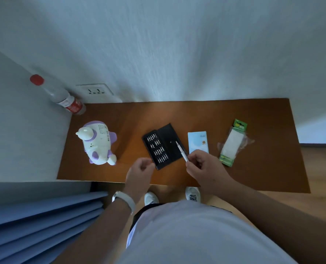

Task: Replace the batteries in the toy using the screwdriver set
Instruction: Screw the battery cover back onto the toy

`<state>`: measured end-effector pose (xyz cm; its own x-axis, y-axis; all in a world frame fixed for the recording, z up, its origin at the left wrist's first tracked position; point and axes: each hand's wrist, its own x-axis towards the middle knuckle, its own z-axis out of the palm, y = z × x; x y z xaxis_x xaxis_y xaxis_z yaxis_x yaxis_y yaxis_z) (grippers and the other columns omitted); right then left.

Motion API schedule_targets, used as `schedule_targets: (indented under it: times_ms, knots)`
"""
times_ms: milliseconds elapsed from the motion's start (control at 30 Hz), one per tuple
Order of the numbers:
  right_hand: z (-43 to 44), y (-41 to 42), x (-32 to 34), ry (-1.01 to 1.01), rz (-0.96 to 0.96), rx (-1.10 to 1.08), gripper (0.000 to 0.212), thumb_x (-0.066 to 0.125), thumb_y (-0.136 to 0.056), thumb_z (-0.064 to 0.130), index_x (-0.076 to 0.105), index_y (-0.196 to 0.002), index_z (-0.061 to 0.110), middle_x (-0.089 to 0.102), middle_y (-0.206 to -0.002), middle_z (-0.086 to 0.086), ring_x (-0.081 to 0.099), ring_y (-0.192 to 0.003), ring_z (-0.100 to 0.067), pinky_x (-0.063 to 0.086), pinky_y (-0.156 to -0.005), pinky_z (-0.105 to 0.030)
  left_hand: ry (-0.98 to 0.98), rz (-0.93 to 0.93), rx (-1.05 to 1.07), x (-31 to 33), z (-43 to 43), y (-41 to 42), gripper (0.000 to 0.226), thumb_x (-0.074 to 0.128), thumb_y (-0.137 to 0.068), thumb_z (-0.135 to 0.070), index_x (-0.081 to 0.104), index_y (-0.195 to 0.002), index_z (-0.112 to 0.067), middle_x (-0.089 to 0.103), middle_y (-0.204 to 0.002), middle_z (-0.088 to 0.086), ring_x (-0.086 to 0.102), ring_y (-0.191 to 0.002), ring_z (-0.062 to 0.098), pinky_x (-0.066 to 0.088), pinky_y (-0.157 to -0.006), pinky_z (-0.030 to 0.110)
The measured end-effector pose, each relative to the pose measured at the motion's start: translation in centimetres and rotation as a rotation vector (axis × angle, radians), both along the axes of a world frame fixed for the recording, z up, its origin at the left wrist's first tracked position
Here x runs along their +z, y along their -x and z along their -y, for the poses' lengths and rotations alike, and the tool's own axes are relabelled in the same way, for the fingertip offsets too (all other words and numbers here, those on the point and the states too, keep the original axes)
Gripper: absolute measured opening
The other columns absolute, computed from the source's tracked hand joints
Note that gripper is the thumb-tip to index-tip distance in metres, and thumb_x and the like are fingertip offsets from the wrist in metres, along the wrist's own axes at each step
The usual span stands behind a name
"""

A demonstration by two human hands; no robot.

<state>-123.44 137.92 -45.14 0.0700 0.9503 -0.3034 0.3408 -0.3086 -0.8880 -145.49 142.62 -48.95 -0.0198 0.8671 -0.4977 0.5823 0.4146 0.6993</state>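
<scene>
A white and purple toy [97, 142] stands on the left part of the brown table [263, 168]. In the middle lies an open black screwdriver set case [164, 146] with rows of bits. My right hand [204, 168] holds a thin silver screwdriver [181, 151], its tip pointing up over the case lid. My left hand [140, 168] hovers at the case's near corner with fingers curled; I cannot tell whether it holds a bit. A green battery pack [232, 142] lies at the right.
A light blue box [198, 141] lies between the case and the battery pack. A clear bottle with a red cap [63, 98] stands in the back left corner by a wall socket [96, 90]. Blue curtain folds [40, 221] hang at the near left.
</scene>
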Motion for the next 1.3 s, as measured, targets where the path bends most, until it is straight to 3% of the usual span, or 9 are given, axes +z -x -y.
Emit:
schedule_targets:
  times_ms: [167, 233, 367, 567, 733, 867, 1033, 1300]
  knots:
    - [1.8, -3.0, -0.9, 0.033, 0.03, -0.062, 0.013, 0.062, -0.09, 0.026, 0.058, -0.077, 0.025, 0.071, -0.087, 0.003, 0.062, -0.08, -0.011, 0.041, -0.051, -0.013, -0.094, -0.152, -0.198, -1.7, -3.9, -4.4, 0.017, 0.056, -0.099, -0.028, 0.063, -0.114, -0.024, 0.062, -0.097, -0.018, 0.057, -0.087, -0.003, 0.04, -0.067, 0.015]
    - [2.5, -4.0, -1.0, 0.034, 0.041, -0.082, 0.016, 0.061, -0.091, 0.023, 0.057, -0.076, 0.024, 0.071, -0.083, 0.009, 0.062, -0.069, 0.0, 0.038, -0.046, -0.012, -0.126, -0.243, -0.268, -2.6, -5.1, -5.5, 0.021, 0.056, -0.099, -0.028, 0.065, -0.116, -0.02, 0.064, -0.1, -0.012, 0.059, -0.087, 0.005, 0.042, -0.069, 0.019]
    - [3.9, -5.4, -0.8, 0.045, 0.014, -0.115, 0.019, 0.059, -0.092, 0.023, 0.056, -0.073, 0.027, 0.06, -0.071, 0.04, 0.057, -0.066, 0.019, 0.037, -0.043, -0.012, -0.175, -0.41, -0.38, -3.9, -7.1, -7.2, 0.026, 0.055, -0.099, -0.027, 0.067, -0.118, -0.014, 0.07, -0.112, 0.003, 0.065, -0.102, 0.021, 0.054, -0.087, 0.035]
    - [5.6, -6.9, -1.2, 0.028, 0.046, -0.188, 0.024, 0.061, -0.091, 0.017, 0.055, -0.071, 0.028, 0.06, -0.067, 0.029, 0.053, -0.058, 0.007, 0.04, -0.05, -0.012, -0.147, -0.685, -0.528, -4.5, -9.5, -9.0, 0.029, 0.053, -0.103, -0.031, 0.071, -0.106, -0.01, 0.07, -0.106, 0.011, 0.067, -0.096, 0.028, 0.058, -0.084, 0.043]
    - [6.7, -7.7, -1.9, 0.064, 0.039, -0.249, 0.018, 0.062, -0.089, 0.021, 0.057, -0.072, 0.027, 0.06, -0.067, 0.018, 0.049, -0.056, 0.001, 0.04, -0.051, -0.014, -0.045, -0.655, -0.436, -4.1, -10.4, -9.7, 0.026, 0.059, -0.096, -0.03, 0.07, -0.109, -0.01, 0.072, -0.107, 0.013, 0.068, -0.102, 0.034, 0.055, -0.09, 0.047]
    - [7.1, -8.2, -2.2, 0.072, 0.031, -0.276, 0.017, 0.061, -0.088, 0.022, 0.057, -0.073, 0.027, 0.059, -0.065, 0.015, 0.048, -0.055, -0.001, 0.039, -0.051, -0.014, 0.025, -0.765, -0.522, -3.7, -10.4, -10.3, 0.034, 0.054, -0.103, -0.034, 0.07, -0.108, -0.005, 0.072, -0.106, 0.016, 0.069, -0.098, 0.033, 0.058, -0.089, 0.044]
    - [7.1, -8.2, -2.2, 0.066, 0.016, -0.284, 0.017, 0.061, -0.089, 0.021, 0.057, -0.074, 0.028, 0.059, -0.066, 0.018, 0.049, -0.055, 0.002, 0.039, -0.05, -0.012, 0.002, -0.816, -0.574, -3.7, -10.2, -10.3, 0.03, 0.053, -0.105, -0.032, 0.069, -0.118, -0.011, 0.07, -0.116, 0.013, 0.067, -0.106, 0.031, 0.057, -0.092, 0.043]
    - [7.0, -7.7, -2.1, 0.083, 0.026, -0.261, 0.016, 0.06, -0.091, 0.021, 0.057, -0.076, 0.027, 0.06, -0.068, 0.02, 0.05, -0.056, 0.002, 0.04, -0.05, -0.012, -0.048, -0.786, -0.608, -3.7, -10.5, -9.9, 0.024, 0.051, -0.099, -0.027, 0.071, -0.097, -0.014, 0.073, -0.096, 0.005, 0.067, -0.085, 0.027, 0.058, -0.076, 0.036]
